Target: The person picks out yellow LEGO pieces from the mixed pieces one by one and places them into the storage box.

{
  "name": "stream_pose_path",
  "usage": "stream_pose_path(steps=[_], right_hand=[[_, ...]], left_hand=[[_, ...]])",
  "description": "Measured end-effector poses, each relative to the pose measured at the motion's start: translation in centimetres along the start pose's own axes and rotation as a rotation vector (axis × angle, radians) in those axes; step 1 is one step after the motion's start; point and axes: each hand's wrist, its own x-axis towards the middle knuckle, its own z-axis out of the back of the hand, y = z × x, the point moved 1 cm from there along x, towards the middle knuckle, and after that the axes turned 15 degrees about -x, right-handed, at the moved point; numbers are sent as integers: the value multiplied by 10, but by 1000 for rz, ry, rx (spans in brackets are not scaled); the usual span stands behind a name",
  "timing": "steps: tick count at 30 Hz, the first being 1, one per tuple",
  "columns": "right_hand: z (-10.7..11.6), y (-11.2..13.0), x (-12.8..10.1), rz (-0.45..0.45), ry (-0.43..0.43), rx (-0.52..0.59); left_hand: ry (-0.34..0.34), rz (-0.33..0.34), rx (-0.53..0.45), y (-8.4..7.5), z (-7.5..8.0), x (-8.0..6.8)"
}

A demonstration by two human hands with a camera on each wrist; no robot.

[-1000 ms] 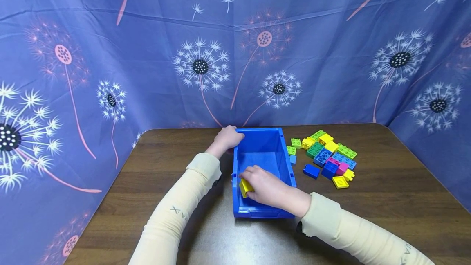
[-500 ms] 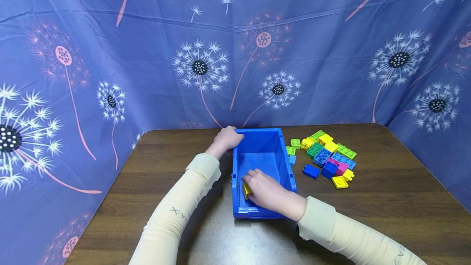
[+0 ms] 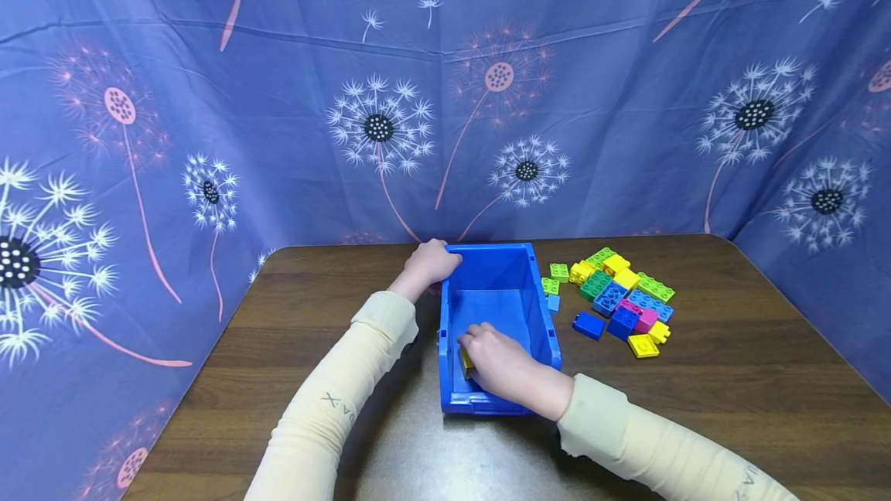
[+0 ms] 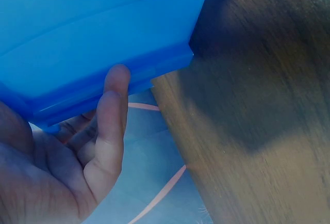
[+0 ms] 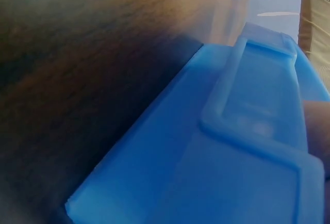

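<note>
A blue plastic bin (image 3: 445, 377) stands on the wooden table. At its far left corner my left hand (image 3: 430, 261) grips the rim; in the left wrist view the fingers (image 4: 111, 126) curl up against the bin's edge. My right hand (image 3: 501, 362) reaches down inside the bin near its front and holds a yellow toy building brick (image 3: 466, 364), mostly hidden behind the fingers. The right wrist view is filled by the bin's outer wall (image 5: 180, 157), with only a sliver of the hand at the right edge.
Right of the bin lies a loose pile of toy bricks, among them a dark green brick (image 3: 595, 284), a blue brick (image 3: 588, 325) and a flat yellow brick (image 3: 643, 345). Small lime bricks (image 3: 559, 272) sit close to the bin's right wall. A patterned blue cloth (image 3: 445, 99) hangs behind the table.
My right hand has moved slightly right and lower into the bin with the yellow brick, which shows less now. The left hand and the bin have stayed in place.
</note>
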Motion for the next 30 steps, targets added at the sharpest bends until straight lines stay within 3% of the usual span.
stream_pose_path(steps=[9, 30], right_hand=[[3, 3, 1, 2, -12, -32], [40, 1, -3, 28, 64, 9]], left_hand=[[5, -1, -17, -1, 0, -2], [9, 8, -28, 1, 2, -2]])
